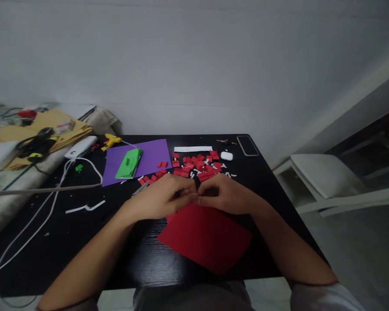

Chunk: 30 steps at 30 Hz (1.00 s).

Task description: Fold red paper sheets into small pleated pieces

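Note:
My left hand and my right hand meet fingertip to fingertip at the middle of the table. Both are closed in a pinch, and whatever lies between the fingertips is too small or too hidden to name. Directly below them lies a red paper sheet, turned at an angle, its far edge under the hands. Just beyond the hands is a scattered pile of small red paper pieces, mixed with white paper scraps. A pair of scissors shows partly beside my left hand.
Purple paper bears a green paper stack. A yellow glue gun lies behind it. White strip, earbud case, keys and phone lie at the back. White cables cross the left side; a chair stands right.

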Each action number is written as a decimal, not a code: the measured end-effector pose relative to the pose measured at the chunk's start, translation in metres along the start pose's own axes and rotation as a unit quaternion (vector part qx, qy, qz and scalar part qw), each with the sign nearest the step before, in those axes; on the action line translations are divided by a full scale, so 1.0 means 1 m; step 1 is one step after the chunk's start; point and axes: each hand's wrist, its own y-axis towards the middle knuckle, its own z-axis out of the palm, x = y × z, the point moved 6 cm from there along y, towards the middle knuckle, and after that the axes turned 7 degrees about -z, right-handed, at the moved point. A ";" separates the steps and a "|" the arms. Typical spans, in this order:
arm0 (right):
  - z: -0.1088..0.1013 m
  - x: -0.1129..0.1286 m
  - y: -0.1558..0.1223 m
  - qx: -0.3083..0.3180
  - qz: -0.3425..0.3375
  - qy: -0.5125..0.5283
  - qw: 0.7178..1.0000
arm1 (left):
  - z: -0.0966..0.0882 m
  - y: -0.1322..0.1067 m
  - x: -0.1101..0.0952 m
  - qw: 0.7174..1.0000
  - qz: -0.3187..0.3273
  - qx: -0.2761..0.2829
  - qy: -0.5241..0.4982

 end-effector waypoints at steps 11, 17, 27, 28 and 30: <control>0.025 -0.056 -0.047 0.056 0.109 0.033 0.992 | 0.038 -0.065 0.063 0.986 -0.100 -0.058 -0.118; 0.031 -0.079 -0.074 0.061 0.155 0.005 0.986 | 0.062 -0.108 0.104 0.970 -0.172 -0.092 -0.144; 0.046 -0.072 -0.071 -0.153 0.038 -0.228 0.961 | 0.078 -0.114 0.109 0.985 -0.147 -0.087 -0.020; 0.055 -0.067 -0.064 -0.154 -0.009 -0.218 0.964 | 0.079 -0.113 0.108 0.985 -0.146 -0.086 -0.014; 0.073 -0.060 -0.047 -0.141 -0.073 -0.212 0.964 | 0.079 -0.112 0.107 0.986 -0.146 -0.084 -0.010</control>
